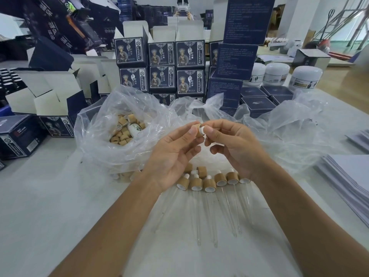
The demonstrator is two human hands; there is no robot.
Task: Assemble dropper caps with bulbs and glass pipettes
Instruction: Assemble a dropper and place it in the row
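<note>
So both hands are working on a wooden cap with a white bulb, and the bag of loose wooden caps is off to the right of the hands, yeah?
Not quite. The head view shows the plastic bag of loose wooden caps to the left of the hands, not the right. The rest holds: the left hand and right hand both pinch a wooden cap with a white bulb.

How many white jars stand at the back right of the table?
3: one jar beside the blue box stack, one just right of it, one farthest right. More may hide behind the boxes.
</note>
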